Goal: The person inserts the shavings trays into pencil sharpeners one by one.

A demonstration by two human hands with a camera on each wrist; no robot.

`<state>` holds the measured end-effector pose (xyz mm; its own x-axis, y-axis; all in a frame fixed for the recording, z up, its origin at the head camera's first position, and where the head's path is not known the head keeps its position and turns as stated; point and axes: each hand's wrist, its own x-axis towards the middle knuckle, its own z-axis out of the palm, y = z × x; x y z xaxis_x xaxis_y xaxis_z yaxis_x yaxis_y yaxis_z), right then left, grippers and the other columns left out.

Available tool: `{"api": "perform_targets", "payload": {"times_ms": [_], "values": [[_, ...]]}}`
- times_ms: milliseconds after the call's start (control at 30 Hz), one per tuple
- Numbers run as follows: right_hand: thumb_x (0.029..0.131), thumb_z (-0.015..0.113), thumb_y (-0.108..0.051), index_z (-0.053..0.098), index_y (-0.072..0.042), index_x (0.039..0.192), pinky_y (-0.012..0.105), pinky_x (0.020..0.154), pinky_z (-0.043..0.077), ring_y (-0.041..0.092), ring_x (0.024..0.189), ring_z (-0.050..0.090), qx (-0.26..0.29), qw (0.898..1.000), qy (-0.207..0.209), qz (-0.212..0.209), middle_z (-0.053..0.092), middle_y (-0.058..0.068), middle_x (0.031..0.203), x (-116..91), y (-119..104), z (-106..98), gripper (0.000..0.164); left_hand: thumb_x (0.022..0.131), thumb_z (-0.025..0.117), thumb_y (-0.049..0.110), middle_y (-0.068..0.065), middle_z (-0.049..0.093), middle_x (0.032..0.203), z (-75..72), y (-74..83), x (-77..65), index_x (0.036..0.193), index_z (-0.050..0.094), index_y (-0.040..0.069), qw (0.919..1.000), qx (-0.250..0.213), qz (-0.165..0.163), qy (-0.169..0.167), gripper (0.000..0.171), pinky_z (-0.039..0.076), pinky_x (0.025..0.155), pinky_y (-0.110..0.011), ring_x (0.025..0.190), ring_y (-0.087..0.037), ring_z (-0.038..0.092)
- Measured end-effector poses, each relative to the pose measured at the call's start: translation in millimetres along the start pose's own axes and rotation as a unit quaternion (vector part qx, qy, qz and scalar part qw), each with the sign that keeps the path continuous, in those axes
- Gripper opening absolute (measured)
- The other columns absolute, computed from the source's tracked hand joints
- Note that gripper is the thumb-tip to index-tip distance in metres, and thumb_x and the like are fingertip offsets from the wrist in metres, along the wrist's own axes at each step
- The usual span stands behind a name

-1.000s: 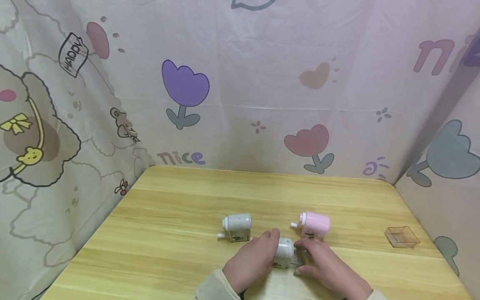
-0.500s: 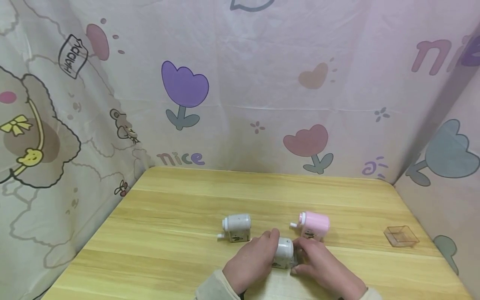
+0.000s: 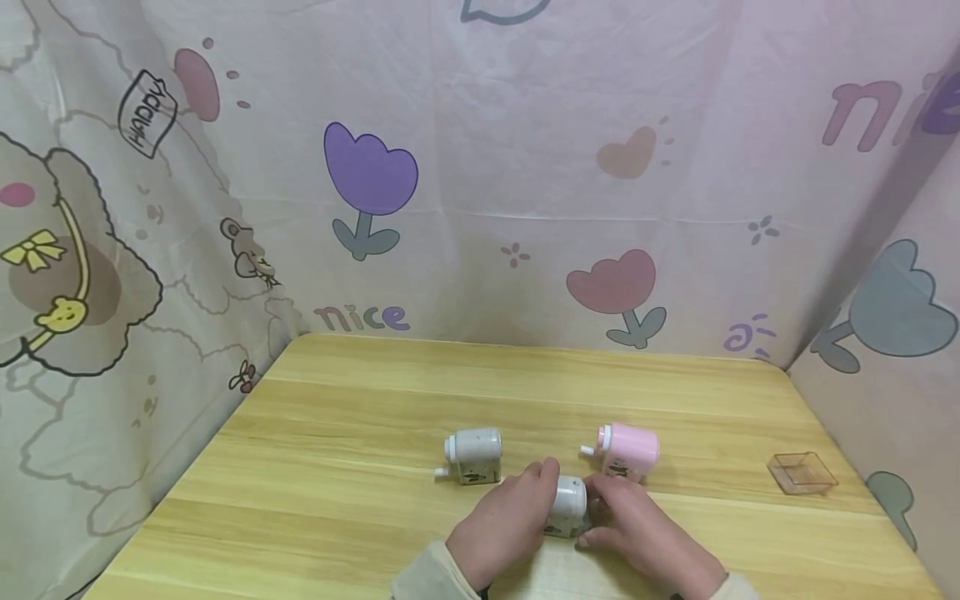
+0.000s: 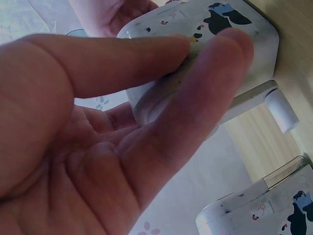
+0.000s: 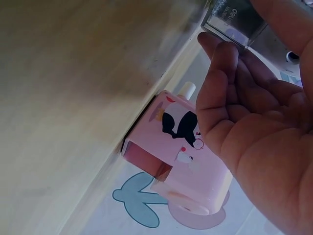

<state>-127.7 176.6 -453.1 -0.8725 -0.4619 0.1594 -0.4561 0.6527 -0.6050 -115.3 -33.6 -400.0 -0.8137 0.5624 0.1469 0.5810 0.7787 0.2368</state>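
A white crank pencil sharpener (image 3: 567,504) with a penguin print stands near the table's front. My left hand (image 3: 498,525) grips its left side, with the fingers and thumb on the body in the left wrist view; its crank handle (image 4: 282,111) shows there. At the sharpener's right end, my right hand (image 3: 645,529) pinches a clear shavings drawer (image 5: 227,24), which sits mostly within the body. Behind the right hand stands a pink pencil sharpener (image 3: 633,446), with a reddish opening (image 5: 146,159) low in its end. A grey pencil sharpener (image 3: 476,454) stands behind the left hand.
An amber see-through drawer (image 3: 802,473) lies apart at the right of the wooden table (image 3: 337,417). A printed cloth (image 3: 480,167) hangs along the back and both sides.
My right hand has moved slightly left, pushing the clear drawer into the white pencil sharpener. The left hand keeps its grip, and the other sharpeners stay put.
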Motion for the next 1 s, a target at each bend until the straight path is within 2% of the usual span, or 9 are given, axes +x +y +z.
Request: {"api": "perform_targets", "payload": {"times_ms": [133,600,1000], "values": [[0.068,0.080,-0.035,0.060,-0.017,0.109,0.035,0.082,0.049,0.009,0.091,0.056,-0.003,1.000,0.003,-0.001,0.060,-0.014,0.100,0.8,-0.8,1.1,0.049,0.072,0.070,-0.003,0.000,0.050,0.083,0.5,-0.2,0.3,0.105,0.044,0.010,1.0000,-0.002,-0.001,0.000,0.043,0.036,0.046,-0.020,0.056,-0.007,0.045],[0.066,0.082,-0.033,0.058,-0.015,0.118,0.039,0.088,0.049,0.010,0.099,0.057,-0.001,1.000,0.004,0.000,0.062,-0.011,0.107,3.7,-2.8,2.1,0.060,0.072,0.070,-0.003,0.000,0.049,0.083,3.4,-0.2,0.6,0.105,0.044,0.010,0.9998,0.013,0.005,0.010,0.043,0.035,0.045,-0.018,0.055,-0.006,0.044],[0.065,0.082,-0.030,0.059,-0.014,0.118,0.038,0.089,0.048,0.008,0.098,0.057,-0.001,1.000,0.005,-0.005,0.062,-0.011,0.107,4.9,-3.8,2.4,0.060,0.072,0.069,-0.004,-0.001,0.050,0.082,3.3,0.1,0.5,0.105,0.045,0.009,0.9998,0.015,0.006,0.011,0.044,0.035,0.045,-0.018,0.055,-0.006,0.044]]}}
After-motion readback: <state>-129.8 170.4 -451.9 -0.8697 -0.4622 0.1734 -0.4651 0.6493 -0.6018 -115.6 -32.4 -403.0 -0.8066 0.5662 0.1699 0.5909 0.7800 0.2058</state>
